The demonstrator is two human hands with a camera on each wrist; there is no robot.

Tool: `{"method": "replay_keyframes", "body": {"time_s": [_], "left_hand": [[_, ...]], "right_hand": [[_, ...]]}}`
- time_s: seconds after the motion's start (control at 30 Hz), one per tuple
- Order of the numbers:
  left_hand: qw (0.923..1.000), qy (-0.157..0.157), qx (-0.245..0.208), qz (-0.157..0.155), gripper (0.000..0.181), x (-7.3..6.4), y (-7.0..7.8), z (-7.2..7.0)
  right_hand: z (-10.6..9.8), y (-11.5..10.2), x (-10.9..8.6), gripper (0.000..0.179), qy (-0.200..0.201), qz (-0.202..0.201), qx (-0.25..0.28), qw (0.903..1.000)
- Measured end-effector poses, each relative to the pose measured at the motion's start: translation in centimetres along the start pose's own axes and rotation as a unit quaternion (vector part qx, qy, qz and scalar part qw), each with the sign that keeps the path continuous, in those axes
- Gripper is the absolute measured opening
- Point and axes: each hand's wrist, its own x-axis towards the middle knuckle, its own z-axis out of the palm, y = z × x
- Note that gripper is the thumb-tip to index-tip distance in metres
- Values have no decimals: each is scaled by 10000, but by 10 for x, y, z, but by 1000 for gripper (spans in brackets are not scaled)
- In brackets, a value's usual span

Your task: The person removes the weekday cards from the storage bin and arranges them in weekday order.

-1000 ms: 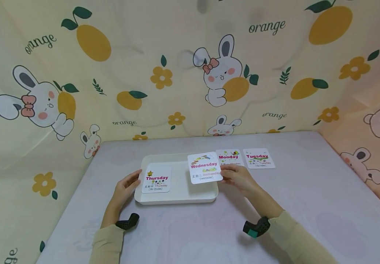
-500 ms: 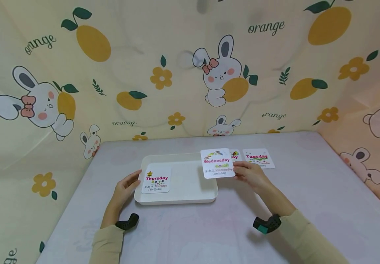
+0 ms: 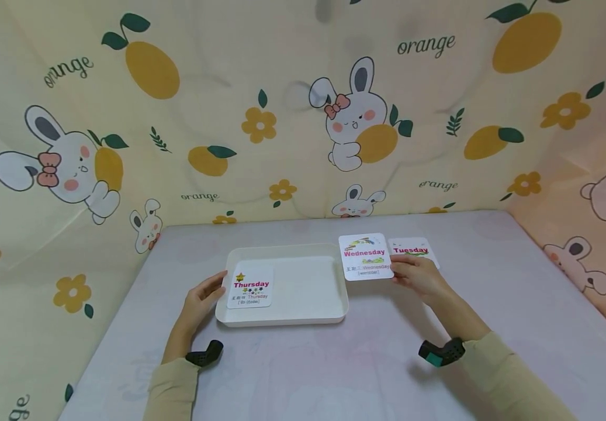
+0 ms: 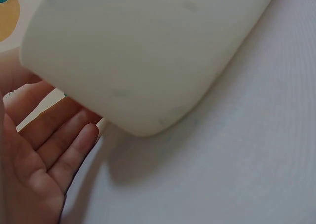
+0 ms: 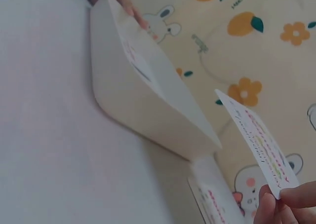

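My right hand (image 3: 419, 278) pinches a white Wednesday card (image 3: 364, 257) at its right edge, thumb and fingers showing in the right wrist view. This card is raised off the table, just right of the white tray (image 3: 308, 318). It covers the Monday card in the head view; part of a card lying on the table (image 5: 212, 199) shows in the right wrist view. Behind my right fingers lies the Tuesday card (image 3: 410, 244), partly hidden. My left hand (image 3: 200, 298) holds the tray's left edge. Inside the tray, at its left, lies the Thursday card (image 3: 250, 286).
A pale tablecloth (image 3: 292, 374) covers the table. Behind and at the sides hangs a cream cloth (image 3: 292, 134) printed with rabbits, oranges and flowers. Black bands with devices (image 3: 442, 352) sit on both wrists.
My right hand has carried the Wednesday card rightward, from over the tray to beside it, so it now covers the Monday card. My left hand and the tray stay in place.
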Motion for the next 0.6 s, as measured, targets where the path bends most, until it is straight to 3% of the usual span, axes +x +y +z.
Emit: {"method": "replay_keyframes", "body": {"time_s": [0.6], "left_hand": [[10000, -7, -15, 33, 46, 1, -1, -1]], "right_hand": [[-42, -4, 5, 55, 321, 438, -738, 9958]]}}
